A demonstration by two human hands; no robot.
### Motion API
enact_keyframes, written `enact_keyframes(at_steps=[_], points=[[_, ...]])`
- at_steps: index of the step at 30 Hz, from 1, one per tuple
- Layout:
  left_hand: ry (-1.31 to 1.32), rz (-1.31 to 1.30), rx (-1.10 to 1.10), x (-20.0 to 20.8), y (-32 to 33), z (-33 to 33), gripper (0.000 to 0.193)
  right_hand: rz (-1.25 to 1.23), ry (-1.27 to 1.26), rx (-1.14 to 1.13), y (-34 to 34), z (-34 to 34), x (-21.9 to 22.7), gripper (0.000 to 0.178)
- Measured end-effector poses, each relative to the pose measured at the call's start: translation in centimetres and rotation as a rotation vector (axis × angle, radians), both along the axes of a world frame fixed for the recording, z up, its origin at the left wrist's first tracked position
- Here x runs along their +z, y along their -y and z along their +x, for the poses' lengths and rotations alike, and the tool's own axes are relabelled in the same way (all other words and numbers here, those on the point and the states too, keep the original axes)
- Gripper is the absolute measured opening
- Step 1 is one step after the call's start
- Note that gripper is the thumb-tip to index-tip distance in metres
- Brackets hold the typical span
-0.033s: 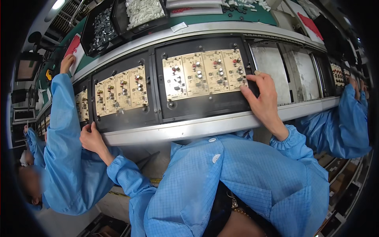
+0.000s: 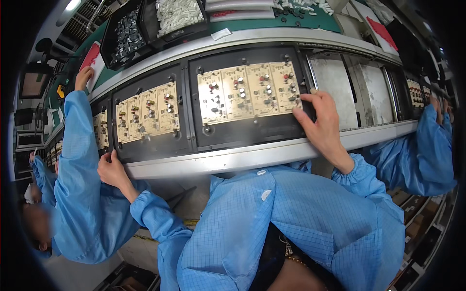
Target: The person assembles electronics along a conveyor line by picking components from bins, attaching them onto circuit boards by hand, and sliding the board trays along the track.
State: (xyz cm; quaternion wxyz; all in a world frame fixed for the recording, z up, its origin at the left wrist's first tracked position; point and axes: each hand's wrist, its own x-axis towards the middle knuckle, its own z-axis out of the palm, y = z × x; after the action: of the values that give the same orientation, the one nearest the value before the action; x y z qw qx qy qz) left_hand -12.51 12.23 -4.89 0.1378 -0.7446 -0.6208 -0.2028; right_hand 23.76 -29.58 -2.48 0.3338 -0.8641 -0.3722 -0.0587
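A black carrier (image 2: 252,131) lies on the conveyor in front of me and holds a tan panel of circuit boards (image 2: 250,92) studded with small parts. My right hand (image 2: 323,121) grips the carrier's right edge, fingertips curled at the panel's right end. A second black carrier (image 2: 145,145) with a similar tan panel (image 2: 145,114) sits to its left. My left hand (image 2: 112,169) is on the metal front rail (image 2: 218,162) at that carrier's near left corner, with its fingers curled over the rail. Both my sleeves are blue.
A co-worker in blue (image 2: 73,155) stands close on my left, one hand (image 2: 83,77) reaching across the belt. Another blue sleeve (image 2: 429,140) works at the right. Behind the belt stand a bin of dark parts (image 2: 126,36) and a bin of white parts (image 2: 177,14).
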Motion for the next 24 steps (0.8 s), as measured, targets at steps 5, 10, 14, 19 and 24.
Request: enact_keyframes(at_steps=[5,10,14,19,24], points=[[0.08,0.001,0.054,-0.3,-0.1,0.0,0.026,0.006,-0.051,0.152,0.9,0.8,-0.3,0.034],[0.054,0.005,0.046,-1.2,0.1,0.0,0.029,0.032,-0.133,0.283,2.5,1.5,-0.1,0.026],[0.144,-0.028,-0.146,-0.2,7.0,5.4,0.025,0.064,-0.069,0.305,3.2,2.9,-1.1,0.022],[0.421,-0.683,-1.071,9.9,19.2,13.9,0.029,0.026,-0.061,0.415,3.3,5.7,0.1,0.018],[0.913,-0.537,-1.714,20.1,22.5,22.9,0.074,-0.087,0.173,0.445,1.9,10.6,3.3,0.019]])
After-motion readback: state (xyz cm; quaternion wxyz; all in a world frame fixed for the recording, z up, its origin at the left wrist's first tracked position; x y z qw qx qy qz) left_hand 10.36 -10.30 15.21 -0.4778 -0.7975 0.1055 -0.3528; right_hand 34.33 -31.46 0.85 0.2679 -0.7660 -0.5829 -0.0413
